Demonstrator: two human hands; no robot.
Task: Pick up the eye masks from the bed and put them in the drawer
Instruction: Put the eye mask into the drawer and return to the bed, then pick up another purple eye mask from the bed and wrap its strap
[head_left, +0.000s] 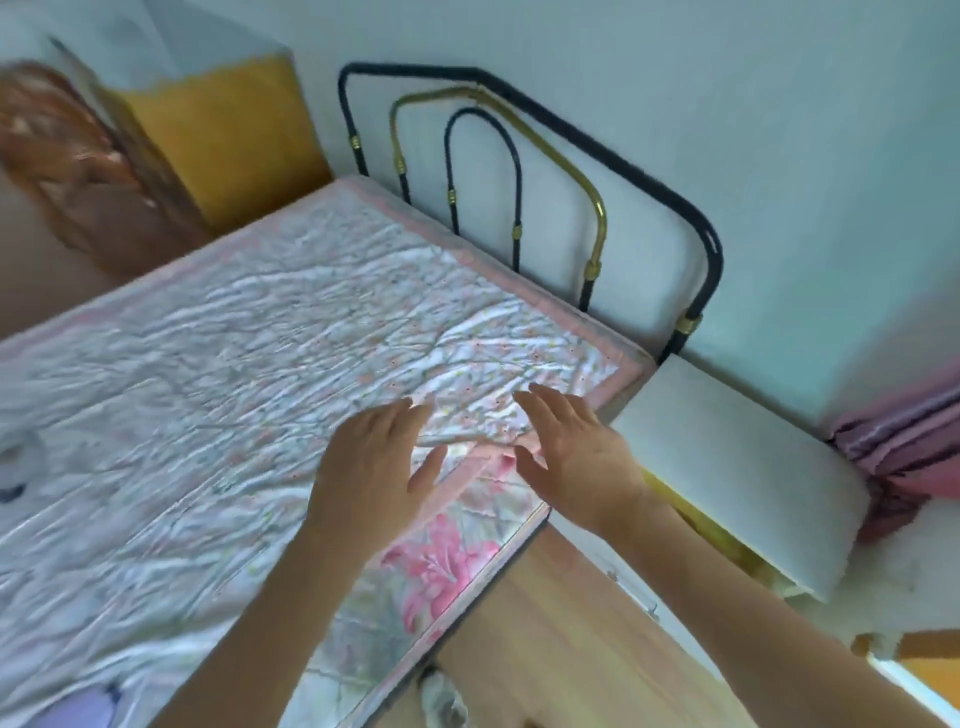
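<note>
The bed carries a wrinkled white floral cover with a pink border and fills the left and middle of the blurred head view. My left hand hovers over the bed's near right corner, fingers spread and nothing in it. My right hand is beside it, open with the palm turned inward, also holding nothing. At the far left edge lie a whitish item and, at the bottom left, a lilac item; blur hides what they are. The white bedside cabinet stands right of the bed, its drawer front out of sight.
A black and gold metal headboard stands against the pale wall. A yellow panel and a brown blurred shape are at the back left. Pink cloth hangs at the right. Wooden floor runs between bed and cabinet.
</note>
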